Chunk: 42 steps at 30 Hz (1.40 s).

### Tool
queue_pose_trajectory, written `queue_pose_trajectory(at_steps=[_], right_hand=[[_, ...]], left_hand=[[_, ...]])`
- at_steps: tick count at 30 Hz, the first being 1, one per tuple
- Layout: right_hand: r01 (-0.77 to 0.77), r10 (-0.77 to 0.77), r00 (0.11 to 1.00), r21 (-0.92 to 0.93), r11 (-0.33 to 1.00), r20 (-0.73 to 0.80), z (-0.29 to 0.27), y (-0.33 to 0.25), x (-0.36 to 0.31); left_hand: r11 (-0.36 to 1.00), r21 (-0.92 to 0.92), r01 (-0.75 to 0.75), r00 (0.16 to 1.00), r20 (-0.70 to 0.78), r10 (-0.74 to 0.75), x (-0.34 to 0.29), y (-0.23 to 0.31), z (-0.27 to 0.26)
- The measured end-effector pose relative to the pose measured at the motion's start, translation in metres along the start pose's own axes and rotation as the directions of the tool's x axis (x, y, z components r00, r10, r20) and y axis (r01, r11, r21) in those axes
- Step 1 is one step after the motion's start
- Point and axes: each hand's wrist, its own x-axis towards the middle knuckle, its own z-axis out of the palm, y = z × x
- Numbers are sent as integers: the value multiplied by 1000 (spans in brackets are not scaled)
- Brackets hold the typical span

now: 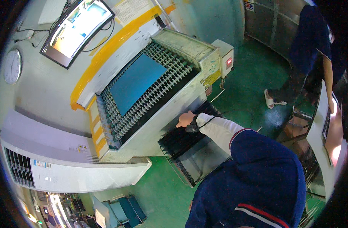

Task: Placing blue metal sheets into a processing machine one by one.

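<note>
My right hand (185, 119), in a white sleeve with a dark band at the wrist, is over a black slotted rack (170, 142) beside the roller machine. Its fingers look curled down toward the rack's dark upright pieces; what they hold, if anything, is hidden. A grey, glossy flat panel (208, 154) shows at the rack's near side. On the machine's rows of rollers (158, 91) lies a flat blue panel (138, 83), apart from my hand. Only a skin-coloured sliver shows at the edge of my navy shirt, possibly my left hand; its fingers are hidden.
The conveyor machine (204, 57) has a control box (226, 57) at its far right end. A white air conditioner (75, 173) stands at left, a screen (77, 32) above. Another person (314, 45) is at right beside a white panel (316, 133). Blue boards (122, 209) stand below.
</note>
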Motion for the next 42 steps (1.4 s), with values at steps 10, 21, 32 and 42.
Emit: queue_pose_trajectory(at_steps=[10,21,32,42], right_hand=[[139,-132,982,40,989,-138,-4,-5,-9],[99,-94,990,-39,994,107,-18,4,16],[234,-213,952,-76,969,221,-23,-1,27],[282,-249,952,-195,940,177,-1,8,34]], left_hand=[[999,17,-38,998,43,37,-7,-2,-5],[998,39,-53,996,77,50,-13,-1,-17],[998,61,-22,998,68,18,13,10,-1],[994,80,-69,994,89,62,21,17,-9]])
